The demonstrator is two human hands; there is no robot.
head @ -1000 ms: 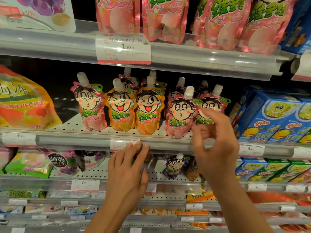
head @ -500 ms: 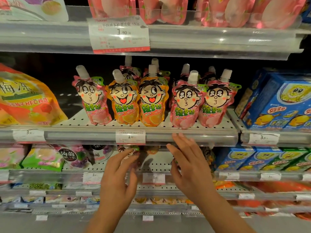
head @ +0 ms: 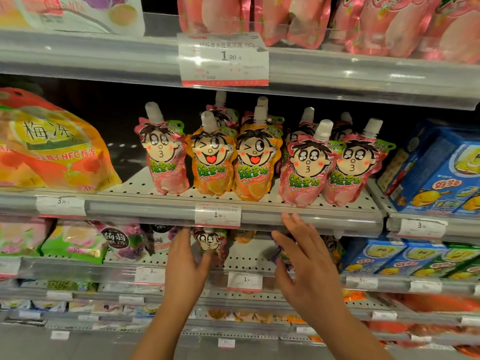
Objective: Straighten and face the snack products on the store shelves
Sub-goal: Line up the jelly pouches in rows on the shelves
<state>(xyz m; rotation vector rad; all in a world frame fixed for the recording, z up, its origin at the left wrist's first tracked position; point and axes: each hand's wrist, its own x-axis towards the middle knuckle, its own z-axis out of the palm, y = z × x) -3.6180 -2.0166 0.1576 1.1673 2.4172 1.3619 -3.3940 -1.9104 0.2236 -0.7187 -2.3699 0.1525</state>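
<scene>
Spouted jelly pouches with cartoon faces stand upright in a row on the middle shelf: a pink pouch (head: 164, 157) at the left, two orange pouches (head: 211, 162) in the middle, and two pink pouches (head: 304, 170) at the right, with more behind them. On the shelf below, a small pink pouch (head: 209, 242) stands between my hands. My left hand (head: 187, 266) reaches in beside it with straight fingers, its thumb close to the pouch. My right hand (head: 307, 261) is spread open under the shelf rail (head: 324, 222) and hides another pouch.
A big yellow-orange jelly bag (head: 52, 149) lies left of the pouches. Blue boxes (head: 439, 172) stand at the right, with more blue and green boxes (head: 405, 258) below. Large pink pouches (head: 259, 19) hang over the top shelf. Green and purple bags (head: 78, 242) fill the lower left.
My right hand let go of the rightmost pink pouch on the middle shelf and dropped to the shelf below. My left hand left the rail and moved down beside the small pouch.
</scene>
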